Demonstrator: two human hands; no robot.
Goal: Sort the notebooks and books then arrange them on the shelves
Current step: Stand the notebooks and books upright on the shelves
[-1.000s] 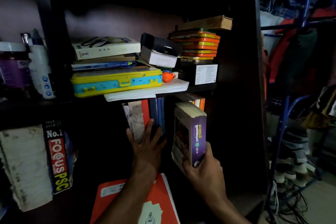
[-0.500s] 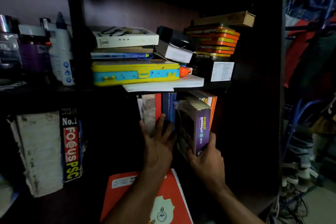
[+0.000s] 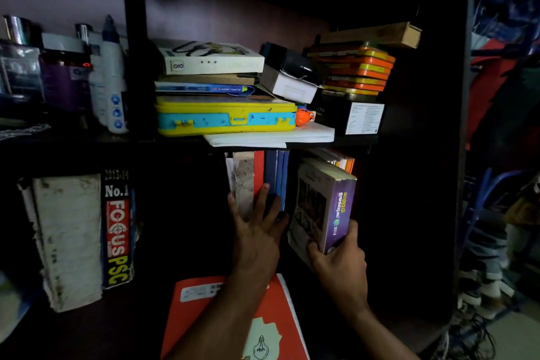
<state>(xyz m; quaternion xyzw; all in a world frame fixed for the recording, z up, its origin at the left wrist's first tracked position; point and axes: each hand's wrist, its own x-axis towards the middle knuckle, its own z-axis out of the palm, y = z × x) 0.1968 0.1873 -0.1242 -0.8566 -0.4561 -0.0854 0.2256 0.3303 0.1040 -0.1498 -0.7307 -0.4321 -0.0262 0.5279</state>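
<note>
since 1 second ago the purple book (image 3: 330, 207) has risen toward the gap, so i judge shelving is nearly done. my right hand (image 3: 339, 266) grips its lower spine, tilted, between the blue books (image 3: 277, 175) and orange books (image 3: 344, 162). my left hand (image 3: 257, 231), fingers straight, presses the upright row aside. an orange notebook (image 3: 204, 310) lies below.
</note>
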